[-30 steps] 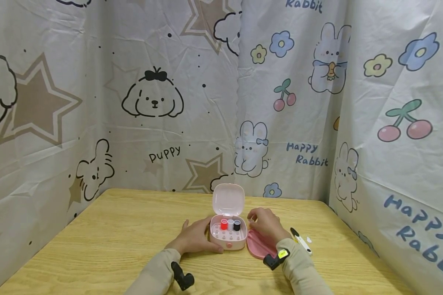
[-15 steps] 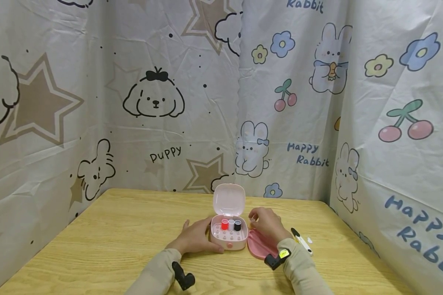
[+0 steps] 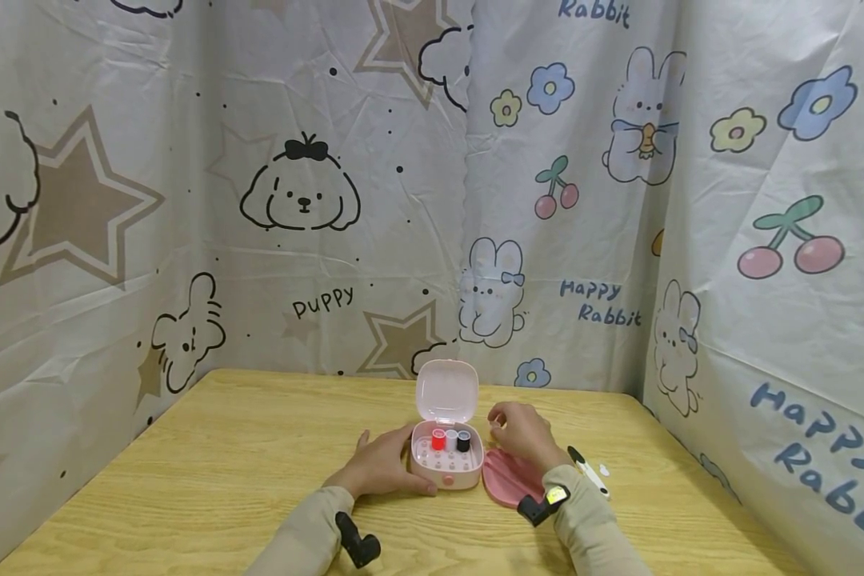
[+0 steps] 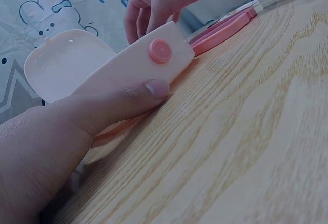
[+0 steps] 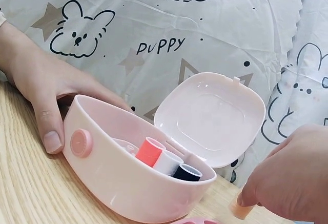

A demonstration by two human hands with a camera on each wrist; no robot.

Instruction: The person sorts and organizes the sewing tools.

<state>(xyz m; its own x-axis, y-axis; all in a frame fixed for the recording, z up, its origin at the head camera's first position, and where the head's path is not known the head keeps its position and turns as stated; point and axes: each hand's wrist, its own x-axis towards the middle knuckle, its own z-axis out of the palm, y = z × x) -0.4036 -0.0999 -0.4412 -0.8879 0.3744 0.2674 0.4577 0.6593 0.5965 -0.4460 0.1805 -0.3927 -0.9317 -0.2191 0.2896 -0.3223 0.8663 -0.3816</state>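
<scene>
Head view: L grip point(image 3: 380, 464) clasping the pale-pink sewing box point(image 3: 468, 478) on the table point(image 3: 223, 448), thumb along its front. R grip point(image 3: 524, 436) bunched just beside the box's R side, above a rose-pink shallow tray point(image 3: 502, 490); contents unclear from here. Lid point(image 3: 446, 390) up. Red spool point(image 3: 438, 442), white spool point(image 3: 451, 441) and black spool point(image 3: 464, 442) already in, side by side toward the back; several pegs point(image 3: 438, 465) bare in front, so prob. only partway thru filling. Near R forearm, slim black-and-white tool point(image 3: 587, 472) (snips, poss.) plus tiny white scrap point(image 3: 604, 470), both outside the box. Legible on the curtain point(image 3: 418, 208): "PUPPY" L of centre, "Happy Rabbit" R of centre, more of same on R panel, partly cut off. Yellow label point(image 3: 557, 495) at R wrist: too small to read.

L-wrist view: L thumb flat on box front, near round pink button point(image 4: 160, 51); marks on it, not readable. "Happy" legible on curtain, line below mostly hidden. R grip beyond the box, load not visible.

R-wrist view: peach-orange spool point(image 5: 240, 208) pinched betw. R thumb and fingers, outside the box near its R end, not yet on a peg. Lid not yet down either. "PUPPY" sharp here; no brand name readable on box or spools.
</scene>
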